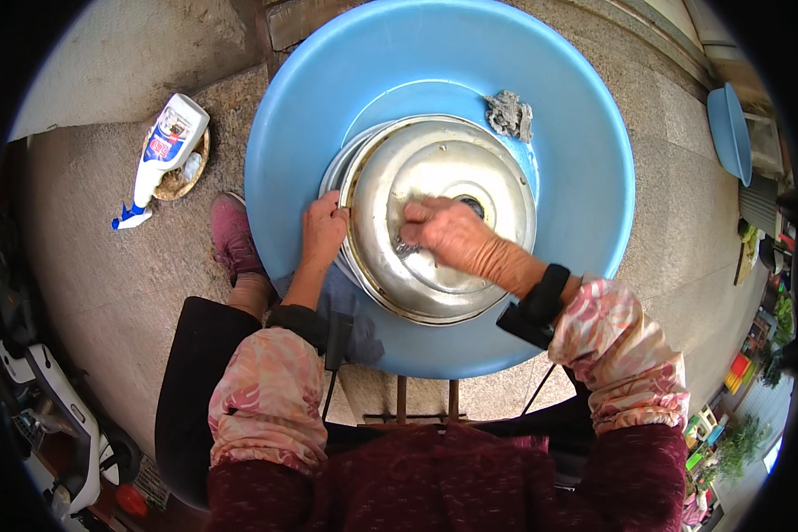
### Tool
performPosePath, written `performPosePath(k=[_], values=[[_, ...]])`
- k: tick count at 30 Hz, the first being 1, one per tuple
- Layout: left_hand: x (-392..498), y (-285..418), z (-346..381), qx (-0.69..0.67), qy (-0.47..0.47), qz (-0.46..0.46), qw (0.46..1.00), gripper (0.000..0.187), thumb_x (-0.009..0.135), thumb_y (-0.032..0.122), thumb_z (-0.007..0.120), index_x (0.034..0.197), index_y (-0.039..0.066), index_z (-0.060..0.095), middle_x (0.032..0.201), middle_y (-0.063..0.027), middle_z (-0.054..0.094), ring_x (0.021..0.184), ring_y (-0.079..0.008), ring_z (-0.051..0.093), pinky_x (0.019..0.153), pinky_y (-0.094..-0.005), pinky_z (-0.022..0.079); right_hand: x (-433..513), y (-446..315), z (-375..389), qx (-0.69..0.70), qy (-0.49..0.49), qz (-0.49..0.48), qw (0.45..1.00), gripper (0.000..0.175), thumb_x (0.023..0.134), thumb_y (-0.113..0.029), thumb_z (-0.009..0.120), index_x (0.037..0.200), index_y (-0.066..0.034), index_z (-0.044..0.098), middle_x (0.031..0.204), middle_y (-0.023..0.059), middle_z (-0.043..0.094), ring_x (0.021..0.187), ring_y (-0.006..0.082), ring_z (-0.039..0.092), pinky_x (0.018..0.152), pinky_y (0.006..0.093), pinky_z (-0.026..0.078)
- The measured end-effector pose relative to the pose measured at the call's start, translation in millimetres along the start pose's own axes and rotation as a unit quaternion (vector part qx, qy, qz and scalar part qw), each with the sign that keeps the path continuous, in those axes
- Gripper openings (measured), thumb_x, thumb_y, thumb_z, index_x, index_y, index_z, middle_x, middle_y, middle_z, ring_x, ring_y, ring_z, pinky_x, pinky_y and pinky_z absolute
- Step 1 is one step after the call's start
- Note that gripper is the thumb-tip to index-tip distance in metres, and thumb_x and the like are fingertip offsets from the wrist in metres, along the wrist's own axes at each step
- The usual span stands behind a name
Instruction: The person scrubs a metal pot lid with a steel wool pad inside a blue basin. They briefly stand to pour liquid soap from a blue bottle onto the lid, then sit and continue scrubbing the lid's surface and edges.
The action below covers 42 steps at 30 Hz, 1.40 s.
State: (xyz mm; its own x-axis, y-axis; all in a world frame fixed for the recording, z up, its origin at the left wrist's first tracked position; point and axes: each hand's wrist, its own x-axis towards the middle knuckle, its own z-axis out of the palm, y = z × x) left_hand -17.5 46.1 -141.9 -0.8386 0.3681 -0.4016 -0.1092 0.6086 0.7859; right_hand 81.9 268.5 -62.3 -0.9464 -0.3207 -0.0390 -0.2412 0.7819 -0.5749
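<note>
A domed metal pot lid [465, 149] lies with its dark knob [469, 205] upward inside a large blue plastic basin [572, 166]. My left hand [324, 225] grips the lid's rim on the left side. Pressed to the dome left of the knob, my right hand [449, 233] holds a metal scouring pad [407, 249], mostly hidden under the fingers. Under the lid, on its left, shows the edge of another round metal piece [332, 174]. A crumpled grey rag [509, 116] rests in the basin beyond the lid, and a dark wet cloth [359, 332] hangs at the near left.
On the floor at left, a white spray bottle [169, 143] with a blue trigger lies across a small round basket [198, 166]. A smaller blue basin [729, 133] stands at far right. A white and black wheeled vehicle [66, 412] is at lower left, and potted plants [738, 445] at lower right.
</note>
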Motion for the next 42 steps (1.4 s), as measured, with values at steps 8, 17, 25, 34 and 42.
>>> performPosePath(k=[8,17,25,34,42], values=[[-1,4,4,-0.012,-0.024,-0.016,1.000,0.031,0.080,0.001,0.052,0.111,-0.003,0.059,0.074,-0.0037,0.064,0.065,-0.0098,0.055,0.062,-0.0239,0.044,17,41,-48,-0.046,0.006,0.220,0.974,0.015,0.062,0.000,0.060,0.069,-0.0127,0.062,0.077,0.0066,0.059,0.074,0.0290,0.060,0.066,0.0381,0.049],[-2,14,-1,0.021,-0.045,-0.044,0.998,0.031,0.080,0.003,0.055,0.111,0.000,0.060,0.077,-0.0045,0.066,0.068,-0.0103,0.056,0.065,-0.0251,0.045,0,62,-53,-0.090,-0.152,0.293,0.940,0.009,0.068,-0.013,0.057,0.072,-0.0139,0.065,0.077,0.0099,0.064,0.077,0.0300,0.061,0.070,0.0399,0.048],[0,12,1,-0.008,-0.031,0.002,0.999,0.031,0.079,0.003,0.056,0.109,0.002,0.062,0.063,0.0014,0.058,0.055,-0.0094,0.047,0.056,-0.0251,0.041,-29,63,-57,0.126,-0.084,0.354,0.923,0.020,0.076,-0.021,0.065,0.095,-0.0147,0.062,0.086,0.0104,0.065,0.077,0.0276,0.061,0.073,0.0366,0.047],[-1,17,-2,-0.013,-0.055,-0.060,0.997,0.035,0.083,0.003,0.056,0.117,-0.006,0.054,0.084,-0.0057,0.065,0.073,-0.0114,0.057,0.070,-0.0241,0.045,-57,62,-60,0.187,-0.049,0.341,0.920,0.028,0.073,-0.007,0.066,0.099,-0.0100,0.059,0.088,0.0121,0.064,0.083,0.0279,0.062,0.076,0.0371,0.048],[2,11,3,-0.086,0.002,-0.024,0.996,0.023,0.076,0.005,0.054,0.097,0.002,0.064,0.065,-0.0130,0.060,0.058,-0.0223,0.055,0.060,-0.0332,0.045,-11,60,-36,0.026,0.004,0.181,0.983,0.015,0.069,0.000,0.059,0.082,-0.0072,0.059,0.084,0.0121,0.058,0.083,0.0324,0.058,0.073,0.0398,0.047]])
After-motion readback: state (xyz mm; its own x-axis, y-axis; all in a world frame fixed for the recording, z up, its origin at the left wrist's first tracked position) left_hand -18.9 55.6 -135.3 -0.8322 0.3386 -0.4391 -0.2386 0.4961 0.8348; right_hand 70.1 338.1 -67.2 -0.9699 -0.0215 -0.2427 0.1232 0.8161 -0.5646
